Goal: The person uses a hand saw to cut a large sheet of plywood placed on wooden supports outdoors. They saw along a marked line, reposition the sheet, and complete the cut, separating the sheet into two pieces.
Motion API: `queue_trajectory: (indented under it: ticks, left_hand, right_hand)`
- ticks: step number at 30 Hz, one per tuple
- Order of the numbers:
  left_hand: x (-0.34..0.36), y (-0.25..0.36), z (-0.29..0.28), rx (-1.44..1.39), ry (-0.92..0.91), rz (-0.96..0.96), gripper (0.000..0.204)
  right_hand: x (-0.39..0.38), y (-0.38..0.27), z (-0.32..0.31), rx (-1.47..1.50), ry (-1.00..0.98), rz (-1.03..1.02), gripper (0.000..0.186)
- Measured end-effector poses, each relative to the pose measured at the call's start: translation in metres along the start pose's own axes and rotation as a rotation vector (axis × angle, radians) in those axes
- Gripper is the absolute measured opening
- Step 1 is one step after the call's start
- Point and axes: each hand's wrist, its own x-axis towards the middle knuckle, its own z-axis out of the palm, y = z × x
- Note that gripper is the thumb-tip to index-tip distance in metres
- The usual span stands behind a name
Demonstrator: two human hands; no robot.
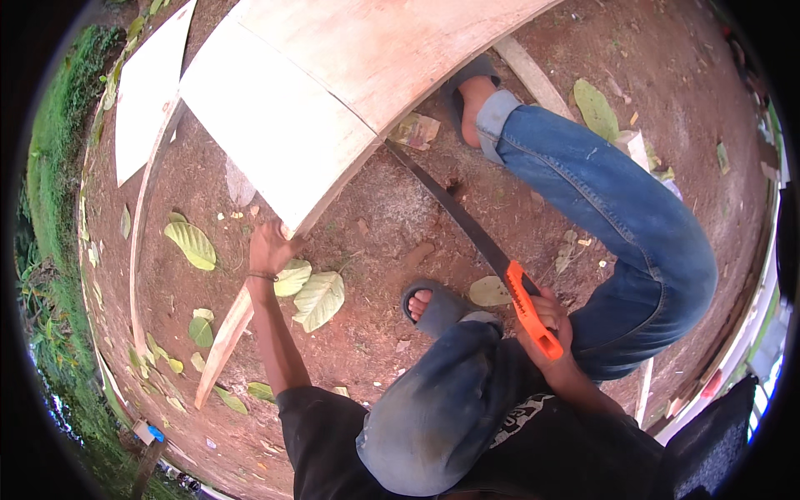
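Note:
A large sheet of plywood [392,50] lies raised above the dirt, its left part glaring white in the light. Across it runs a dark, narrow line that meets the near edge. My right hand [552,323] is wrapped round the orange handle of a hand saw [462,215]. The saw's dark blade slants up and left, its far end at the plywood's edge where that line comes out. My left hand [273,252] grips the sheet's near left corner, the fingers partly hidden by the board.
Wooden strips [223,346] lean or lie beneath and beside the sheet. A separate pale panel [154,100] is at the far left. Fallen leaves [319,300] dot the brown soil. My sandalled foot [435,307] and bent legs flank the saw. Grass [62,158] borders the left side.

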Motion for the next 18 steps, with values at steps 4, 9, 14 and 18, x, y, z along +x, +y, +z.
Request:
queue_trajectory:
  ticks: [4,9,14,18]
  left_hand:
    - [0.010,0.006,0.008,-0.033,0.019,0.037,0.035]
    - [0.010,-0.006,0.010,0.024,0.031,0.071,0.033]
    - [0.011,-0.008,0.016,-0.102,0.004,0.032,0.036]
    - [0.013,0.010,0.002,-0.019,-0.027,0.026,0.035]
  right_hand:
    - [0.050,-0.013,-0.019,0.052,0.008,-0.015,0.040]
    - [0.021,-0.005,-0.004,-0.011,-0.036,-0.010,0.041]
    - [0.036,-0.004,-0.015,0.061,0.027,-0.020,0.018]
    - [0.033,-0.006,-0.014,0.034,-0.012,-0.018,0.025]
